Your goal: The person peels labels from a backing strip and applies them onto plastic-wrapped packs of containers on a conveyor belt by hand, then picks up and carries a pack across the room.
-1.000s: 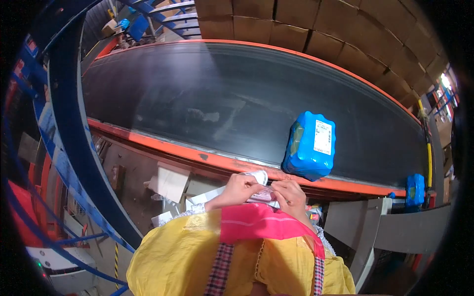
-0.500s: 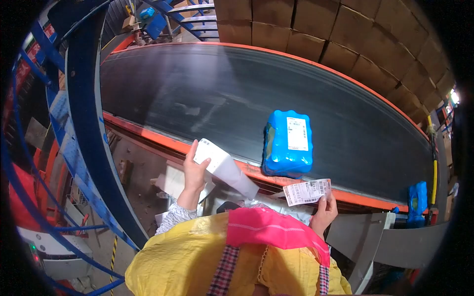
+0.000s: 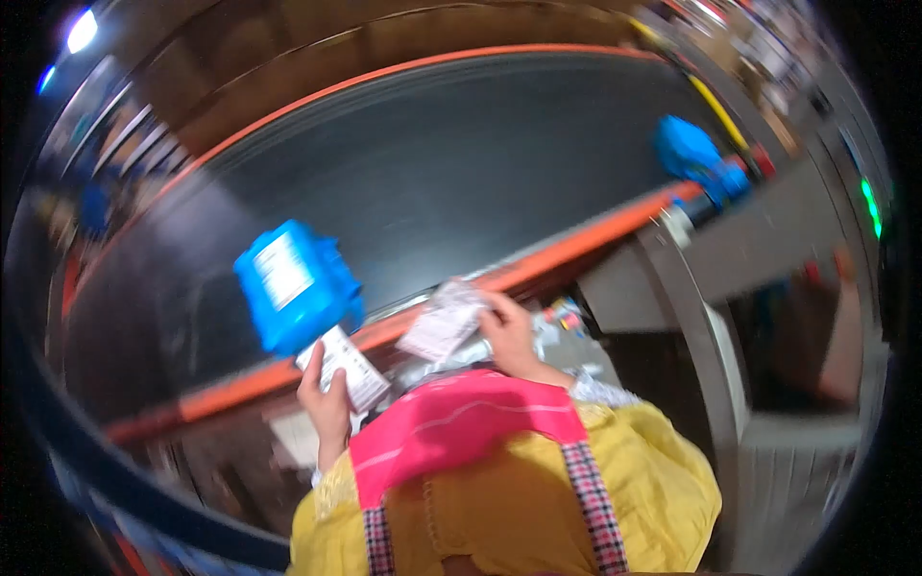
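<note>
My left hand pinches a white printed label strip between thumb and fingers, just below the blue wrapped pack. Another printed label is held in the fingers of my right hand, over the orange belt edge. The blue wrapped pack lies on the dark conveyor belt near its front edge, with a white label on top. Print on both held labels is blurred.
A second blue pack sits at the right end of the belt, by a yellow bar. Brown boxes stand behind the belt. Grey metal framing is at the right, a dark curved post at the lower left.
The view has swung to the right, so the pack appears farther left. My hands parted from their earlier position together, each with a label, and are now somewhat closer than half a second ago.
</note>
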The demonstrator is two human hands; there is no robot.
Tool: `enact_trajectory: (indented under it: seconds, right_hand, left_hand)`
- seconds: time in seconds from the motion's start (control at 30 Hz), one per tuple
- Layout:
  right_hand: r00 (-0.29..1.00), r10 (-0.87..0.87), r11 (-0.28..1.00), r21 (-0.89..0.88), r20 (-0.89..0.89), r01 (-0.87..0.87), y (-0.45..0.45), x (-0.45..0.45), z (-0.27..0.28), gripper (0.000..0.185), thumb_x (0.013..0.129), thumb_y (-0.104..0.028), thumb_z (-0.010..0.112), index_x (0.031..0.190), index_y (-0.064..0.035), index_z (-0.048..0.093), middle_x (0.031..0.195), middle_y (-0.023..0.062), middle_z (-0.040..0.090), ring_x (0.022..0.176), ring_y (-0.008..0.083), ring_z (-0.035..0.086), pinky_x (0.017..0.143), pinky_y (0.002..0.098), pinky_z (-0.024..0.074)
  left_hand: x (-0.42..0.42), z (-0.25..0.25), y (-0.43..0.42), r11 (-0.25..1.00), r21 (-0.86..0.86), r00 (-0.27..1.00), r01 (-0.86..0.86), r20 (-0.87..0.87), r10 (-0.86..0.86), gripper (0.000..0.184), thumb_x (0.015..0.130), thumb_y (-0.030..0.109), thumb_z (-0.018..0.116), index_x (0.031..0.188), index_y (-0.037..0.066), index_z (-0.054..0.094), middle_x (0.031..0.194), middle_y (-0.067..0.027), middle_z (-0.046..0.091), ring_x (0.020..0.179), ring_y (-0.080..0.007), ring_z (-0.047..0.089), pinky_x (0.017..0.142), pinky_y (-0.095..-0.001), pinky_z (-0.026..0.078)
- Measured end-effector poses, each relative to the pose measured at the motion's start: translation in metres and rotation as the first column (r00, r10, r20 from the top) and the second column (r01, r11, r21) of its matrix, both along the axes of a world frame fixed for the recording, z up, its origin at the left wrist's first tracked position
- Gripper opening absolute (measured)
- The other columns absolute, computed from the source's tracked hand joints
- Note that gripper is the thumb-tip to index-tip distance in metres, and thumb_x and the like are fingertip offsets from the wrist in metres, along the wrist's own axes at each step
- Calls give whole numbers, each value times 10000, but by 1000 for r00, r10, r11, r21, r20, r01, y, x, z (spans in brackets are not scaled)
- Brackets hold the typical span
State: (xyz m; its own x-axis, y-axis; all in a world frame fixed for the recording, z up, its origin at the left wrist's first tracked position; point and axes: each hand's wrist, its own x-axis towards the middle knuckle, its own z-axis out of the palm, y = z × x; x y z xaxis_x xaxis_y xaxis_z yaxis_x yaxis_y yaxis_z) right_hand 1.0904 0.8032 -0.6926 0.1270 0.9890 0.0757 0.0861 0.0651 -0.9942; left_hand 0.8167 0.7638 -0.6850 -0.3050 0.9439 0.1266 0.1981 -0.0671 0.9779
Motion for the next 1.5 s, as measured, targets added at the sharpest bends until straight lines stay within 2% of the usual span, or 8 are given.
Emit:
enact_trajectory:
  seconds: [0.27, 0.4, 0.5, 0.93, 1.13, 1.27, 1.43, 1.5]
  right_hand:
    - [990, -16, 1000, -7, -141, 15, 20, 96, -2, 273, 867, -27, 508, 1128, 17, 577, 920, 103, 649, 777, 89, 589, 680, 243, 475]
    - [992, -126, 991, 38, 0, 126, 18, 41, -8, 285, 863, -37, 522, 1137, 22, 570, 908, 103, 659, 746, 84, 594, 660, 244, 478]
    - [981, -190, 981, 51, 33, 188, 24, 51, -17, 302, 853, -53, 541, 1145, 22, 563, 903, 111, 663, 718, 97, 611, 634, 257, 487]
    - [687, -675, 734, 144, 269, 664, 91, 216, -52, 379, 762, -110, 639, 1119, 2, 577, 802, 90, 636, 645, 135, 554, 638, 283, 476]
    - [560, -752, 654, 287, 348, 700, 180, 319, -58, 392, 736, -121, 634, 1094, 22, 560, 992, 229, 628, 946, 373, 597, 825, 417, 462]
    - [315, -820, 520, 391, 478, 759, 243, 364, -64, 410, 729, -136, 629, 1107, 10, 572, 979, 216, 642, 921, 376, 606, 831, 418, 472]
    - [348, -648, 644, 244, 677, 724, 274, 374, -70, 488, 741, -98, 653, 1199, -9, 513, 1133, 186, 580, 1087, 350, 534, 911, 409, 429]
    - [163, -643, 604, 364, 749, 709, 268, 347, -64, 510, 776, -78, 592, 1254, 15, 441, 1147, 193, 556, 1112, 369, 501, 916, 455, 412]
  left_hand:
    - [131, -10, 31, 984, -147, 962, 104, 266, -62, 343, 888, 41, 515, 1202, -96, 519, 1043, -136, 607, 892, -140, 565, 800, -264, 452]
    - [85, -35, 34, 960, -155, 888, 234, 437, -145, 335, 894, 77, 541, 1185, -88, 535, 922, -94, 620, 738, -82, 547, 639, -208, 443]
    - [88, -40, 40, 910, -267, 926, 318, 294, -237, 308, 893, 96, 561, 1180, -16, 576, 648, 49, 505, 520, -11, 352, 455, -183, 258]
    - [126, -57, 59, 900, -294, 924, 322, 306, -231, 283, 878, 78, 576, 1151, 10, 603, 621, 62, 502, 498, -8, 363, 443, -178, 264]
    - [129, -45, 55, 915, -294, 933, 275, 310, -181, 275, 878, 98, 587, 1140, 17, 609, 611, 60, 503, 482, -11, 356, 429, -182, 254]
    - [127, -57, 52, 926, -286, 938, 246, 311, -153, 272, 878, 94, 585, 1138, 18, 612, 613, 59, 504, 481, -16, 356, 428, -186, 257]
    - [122, -65, 47, 935, -289, 942, 205, 317, -109, 275, 877, 87, 579, 1141, 17, 612, 619, 56, 503, 491, -20, 354, 438, -189, 264]
    - [119, -64, 45, 940, -273, 939, 205, 327, -110, 278, 875, 81, 576, 1144, 16, 611, 624, 55, 502, 499, -19, 356, 445, -189, 265]
